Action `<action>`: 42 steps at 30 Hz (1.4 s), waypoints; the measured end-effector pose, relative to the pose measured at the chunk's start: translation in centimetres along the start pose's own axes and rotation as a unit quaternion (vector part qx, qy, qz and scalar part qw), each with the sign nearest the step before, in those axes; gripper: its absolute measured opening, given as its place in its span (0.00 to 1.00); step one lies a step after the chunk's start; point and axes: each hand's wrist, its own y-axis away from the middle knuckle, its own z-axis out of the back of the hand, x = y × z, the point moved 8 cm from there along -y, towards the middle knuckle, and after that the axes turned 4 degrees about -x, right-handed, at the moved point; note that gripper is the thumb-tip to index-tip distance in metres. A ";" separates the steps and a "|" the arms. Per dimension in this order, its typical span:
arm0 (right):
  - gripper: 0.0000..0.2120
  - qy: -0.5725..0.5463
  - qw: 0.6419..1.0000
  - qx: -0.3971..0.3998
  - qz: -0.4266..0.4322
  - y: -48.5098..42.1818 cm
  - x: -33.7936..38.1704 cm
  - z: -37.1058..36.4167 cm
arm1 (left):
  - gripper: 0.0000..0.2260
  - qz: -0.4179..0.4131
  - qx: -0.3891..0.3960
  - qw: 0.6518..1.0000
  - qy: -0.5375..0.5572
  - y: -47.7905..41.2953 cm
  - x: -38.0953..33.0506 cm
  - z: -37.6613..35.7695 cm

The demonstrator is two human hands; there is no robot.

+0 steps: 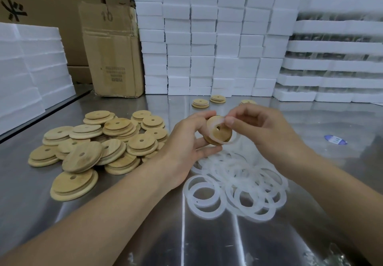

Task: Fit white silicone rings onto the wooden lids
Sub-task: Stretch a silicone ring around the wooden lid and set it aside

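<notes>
Stacks of white foam blocks (203, 37) and a worn brown cardboard box (114, 54) line the far edge of the shiny steel table (228, 245). Over its middle the left hand (186, 141) grips a round wooden lid with a centre hole (215, 135) by its rim, while the right hand (263, 124) pinches a translucent white silicone ring (235, 140) against the lid's upper edge, the ring partly looped round it. A heap of bare wooden lids (99, 143) lies toward the left edge, and a tangle of loose white rings (238, 184) lies just nearer than the hands.

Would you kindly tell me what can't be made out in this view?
Head view: whether the ring seats fully on the held lid; fingers of the right hand cover its top.
Head view: the blue label, print too small.
Head view: one far lid, partly behind the right hand.
</notes>
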 end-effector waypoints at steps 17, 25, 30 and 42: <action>0.02 0.089 0.996 -0.006 0.021 -0.3 -0.9 0.5 | 0.15 -0.135 0.018 0.961 -0.240 0.6 -1.5 -0.7; 0.04 0.098 0.995 -0.001 0.004 -0.4 -1.7 0.8 | 0.11 -0.150 0.004 0.953 -0.262 0.2 -1.5 -0.2; 0.04 0.117 0.993 0.000 0.009 -0.6 -1.8 1.0 | 0.07 -0.168 -0.020 0.950 -0.263 0.0 -1.6 0.2; 0.05 0.163 0.987 0.002 -0.018 -0.8 -2.9 1.5 | 0.06 -0.164 -0.027 0.951 -0.259 -0.3 -1.7 0.7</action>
